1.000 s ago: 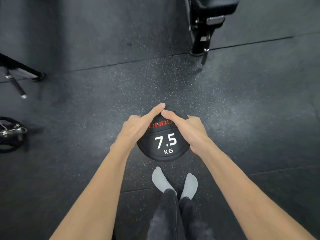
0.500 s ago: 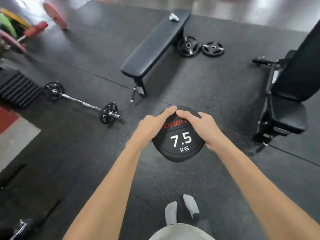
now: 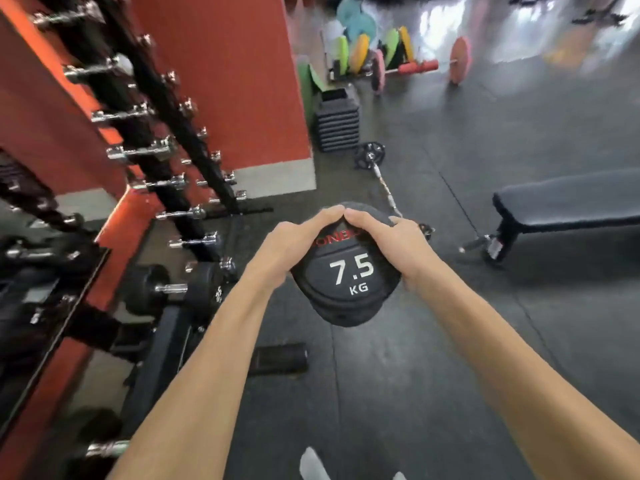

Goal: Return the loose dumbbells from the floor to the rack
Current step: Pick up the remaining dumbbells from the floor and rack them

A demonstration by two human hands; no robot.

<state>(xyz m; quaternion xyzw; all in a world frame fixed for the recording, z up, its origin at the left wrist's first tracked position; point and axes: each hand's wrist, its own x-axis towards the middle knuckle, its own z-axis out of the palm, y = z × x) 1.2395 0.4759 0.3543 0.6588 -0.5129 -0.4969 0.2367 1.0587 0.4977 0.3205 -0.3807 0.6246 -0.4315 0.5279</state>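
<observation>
A black dumbbell [image 3: 349, 282] marked "7.5 KG" hangs upright in the air at the middle of the view, its round end facing me. My left hand [image 3: 291, 245] clasps its upper left side and my right hand [image 3: 391, 242] its upper right side, fingertips meeting on top. The handle and lower end are mostly hidden. The black dumbbell rack [image 3: 166, 150] runs along the orange wall on the left, with several chrome-handled dumbbells on it. One black dumbbell [image 3: 173, 291] lies on the rack's low tier just left of my left forearm.
A flat black bench [image 3: 568, 206] stands on the right. A curl bar [image 3: 384, 188] with small plates lies on the floor beyond my hands. Stacked black steps [image 3: 337, 124] and coloured plates [image 3: 381, 53] sit further back. A black rack foot [image 3: 280, 358] juts out by my left forearm.
My view has swung left from the open floor and benches to the rack and orange wall. Both hands kept hold of the dumbbell and carried it along.
</observation>
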